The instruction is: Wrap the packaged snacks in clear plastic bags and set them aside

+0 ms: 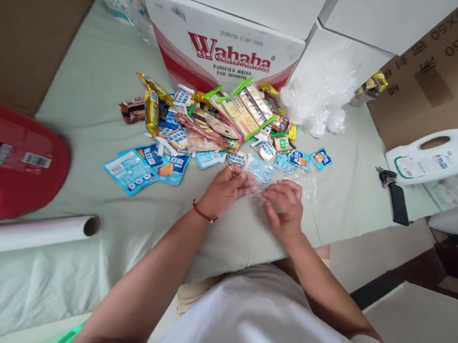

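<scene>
My left hand [230, 188], with a red string on its wrist, pinches the left side of a clear plastic bag [256, 188] at the near edge of a snack pile. On the bag's right side, the curled fingers of my right hand [286, 205] hold the film. A light blue packet [259, 168] lies just beyond my fingers, partly covered by clear film. Wrapped snacks [209, 120] are heaped behind it. Blue packets [131, 172] lie to the left, and a small blue packet [321, 158] lies to the right.
A Wahaha box [227, 44] stands behind the snacks, beside a heap of clear bags [318, 88]. At the left are a red container [15, 165] and a white roll [34, 233]. A white jug [440, 156], keys [386, 176] and a black phone-like object [399, 203] lie right.
</scene>
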